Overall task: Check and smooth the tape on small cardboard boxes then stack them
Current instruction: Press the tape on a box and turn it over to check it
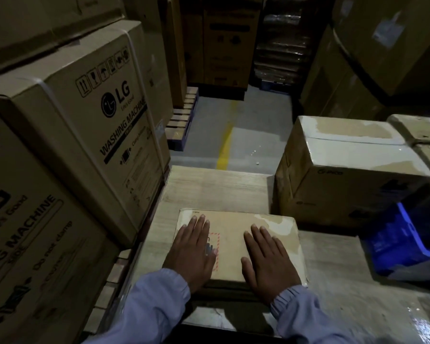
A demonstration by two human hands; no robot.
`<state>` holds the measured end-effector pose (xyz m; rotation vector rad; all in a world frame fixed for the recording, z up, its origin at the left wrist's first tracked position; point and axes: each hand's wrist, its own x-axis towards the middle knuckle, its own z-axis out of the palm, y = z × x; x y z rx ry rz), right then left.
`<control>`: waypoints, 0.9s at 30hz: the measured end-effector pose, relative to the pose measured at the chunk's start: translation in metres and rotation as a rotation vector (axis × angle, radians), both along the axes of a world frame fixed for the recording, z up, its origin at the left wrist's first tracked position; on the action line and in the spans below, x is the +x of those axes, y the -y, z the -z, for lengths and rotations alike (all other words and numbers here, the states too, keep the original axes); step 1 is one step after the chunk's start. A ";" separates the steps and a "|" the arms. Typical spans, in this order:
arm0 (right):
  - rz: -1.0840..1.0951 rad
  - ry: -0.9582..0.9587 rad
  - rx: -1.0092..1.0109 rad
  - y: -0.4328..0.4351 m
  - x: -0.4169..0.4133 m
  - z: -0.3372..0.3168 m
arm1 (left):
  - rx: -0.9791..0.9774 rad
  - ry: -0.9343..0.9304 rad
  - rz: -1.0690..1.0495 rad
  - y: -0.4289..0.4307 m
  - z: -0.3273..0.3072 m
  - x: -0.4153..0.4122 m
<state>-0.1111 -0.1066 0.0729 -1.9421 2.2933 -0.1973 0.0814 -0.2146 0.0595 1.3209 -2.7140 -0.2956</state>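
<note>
Evidently mid-smoothing, the left hand (191, 252) and right hand (268, 264) press flat on the small box (232, 244), fingers straight, slightly spread, gripping nothing. It lies near on the wooden table (209, 189). Stacking seems not yet done; a bigger taped box (345, 170) stands far right.

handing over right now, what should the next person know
Left hand: open, flat on the small box, left part of its top.
Right hand: open, flat on the right part.
The small box lies on the wooden top; a taped bigger box stands beyond, to the right.
Done: hands are on for the tape check.
Left: finish smoothing, then stack this box.
</note>
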 end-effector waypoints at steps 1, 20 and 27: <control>0.004 -0.003 0.002 -0.001 0.000 -0.001 | -0.009 -0.006 -0.001 0.000 0.001 0.000; 0.108 0.052 -0.003 0.008 -0.040 -0.002 | 0.010 -0.161 -0.092 0.031 0.007 0.004; 0.637 0.543 -0.045 0.008 -0.048 -0.008 | 0.519 -0.430 -0.662 0.042 0.006 0.012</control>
